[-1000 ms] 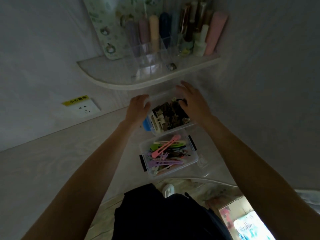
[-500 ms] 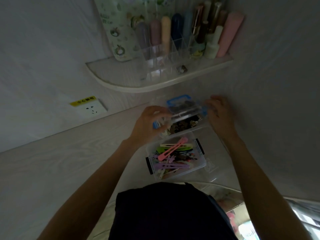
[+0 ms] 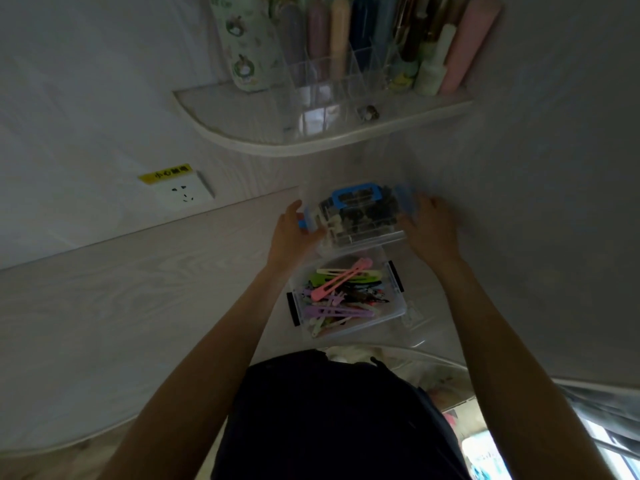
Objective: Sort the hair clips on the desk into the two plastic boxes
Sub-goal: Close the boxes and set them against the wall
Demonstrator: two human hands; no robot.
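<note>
Two clear plastic boxes stand on the pale desk (image 3: 138, 289) in the head view. The far box (image 3: 360, 220) holds dark hair clips and has a clear lid with a blue handle (image 3: 356, 195) on it. My left hand (image 3: 294, 233) grips its left end at a blue latch, and my right hand (image 3: 429, 226) holds its right end by the other blue latch. The near box (image 3: 346, 299) is open, has black latches and holds several coloured clips, with a pink clip (image 3: 341, 278) on top.
A clear lid (image 3: 412, 317) lies at the near box's right side. A curved wall shelf (image 3: 311, 136) above carries an acrylic organiser with bottles and tubes. A wall socket (image 3: 183, 192) sits to the left. The desk's front edge curves close to my dark clothing.
The blue-handled lid, tilted over the far box half a second ago, now lies flat on it. Both hands have moved to the box's two ends.
</note>
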